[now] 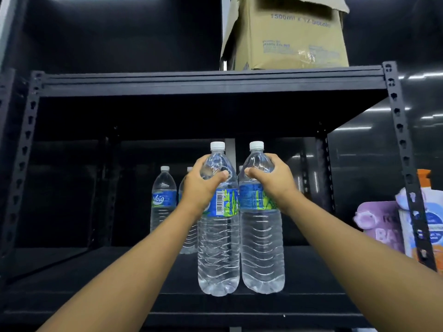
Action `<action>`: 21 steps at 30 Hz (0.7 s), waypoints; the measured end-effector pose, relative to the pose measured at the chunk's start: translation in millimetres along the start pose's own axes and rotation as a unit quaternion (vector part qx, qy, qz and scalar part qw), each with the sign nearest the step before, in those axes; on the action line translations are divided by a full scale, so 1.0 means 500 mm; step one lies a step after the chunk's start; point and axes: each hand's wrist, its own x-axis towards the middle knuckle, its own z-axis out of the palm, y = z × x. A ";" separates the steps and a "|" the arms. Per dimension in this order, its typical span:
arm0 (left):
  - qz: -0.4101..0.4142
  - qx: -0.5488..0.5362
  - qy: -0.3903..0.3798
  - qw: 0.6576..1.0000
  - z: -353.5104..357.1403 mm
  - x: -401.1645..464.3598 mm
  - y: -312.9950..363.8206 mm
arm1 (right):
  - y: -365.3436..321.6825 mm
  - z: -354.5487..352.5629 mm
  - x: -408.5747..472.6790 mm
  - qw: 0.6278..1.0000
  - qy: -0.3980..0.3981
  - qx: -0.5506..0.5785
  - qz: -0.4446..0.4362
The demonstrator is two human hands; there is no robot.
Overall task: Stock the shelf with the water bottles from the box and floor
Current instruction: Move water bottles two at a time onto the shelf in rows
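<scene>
While each hand, left (201,182) and right (275,178), grips a bottle's shoulder, three bottles (163,195) already stand behind; box (287,37) contents unseen.

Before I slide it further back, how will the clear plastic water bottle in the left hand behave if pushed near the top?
The clear plastic water bottle looks full, so probably heavy for its size. It is tall on a narrow base; a push near the white cap may tip it. The ribbed thin wall likely flexes under the left hand, so grip gently.
</scene>
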 end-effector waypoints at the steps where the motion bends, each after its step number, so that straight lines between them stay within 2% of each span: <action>1: -0.003 0.000 0.001 1.000 -0.001 0.005 -0.007 | 0.011 0.004 0.004 1.000 0.003 0.003 0.008; 5: -0.014 -0.021 0.005 1.000 0.002 0.027 -0.036 | 0.048 0.013 0.024 0.999 0.011 0.011 0.030; 13: -0.001 -0.005 -0.040 0.999 0.021 0.045 -0.080 | 0.092 0.033 0.042 1.000 0.007 -0.004 0.020; 21: -0.009 0.007 -0.008 1.000 0.021 0.028 -0.082 | 0.093 0.024 0.021 0.999 -0.025 -0.013 0.034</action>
